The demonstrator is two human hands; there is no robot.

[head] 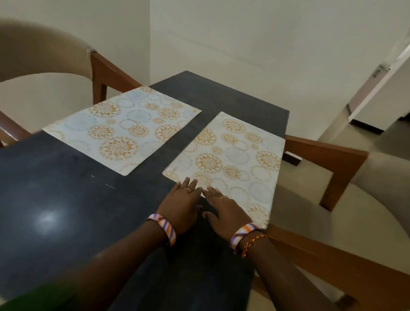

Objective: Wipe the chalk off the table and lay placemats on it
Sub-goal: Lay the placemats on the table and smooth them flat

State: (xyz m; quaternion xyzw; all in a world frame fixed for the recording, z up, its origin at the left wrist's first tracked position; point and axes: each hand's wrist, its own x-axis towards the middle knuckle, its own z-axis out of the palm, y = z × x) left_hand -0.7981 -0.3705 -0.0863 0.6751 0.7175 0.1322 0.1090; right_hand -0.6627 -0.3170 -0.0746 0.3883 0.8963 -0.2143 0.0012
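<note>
1. Pale walls and a cream floor surround a dark table [59,185] seen from the head camera, with tan-backed wooden chairs [35,54] to either side and a doorway beyond the right hand's far side
2. Both hands lie flat, fingers straight and loosely spread, gripping nothing; the left hand [182,207] and right hand [223,209] sit side by side, fingertips nearly meeting
3. Under those fingertips lies the near edge of the right placemat [232,156], which reaches forward and right from the hands toward the table's right edge
4. A second placemat [121,126] lies flat ahead and left of the left hand, apart from the first
5. Striped bangles [165,228] circle both wrists
</note>
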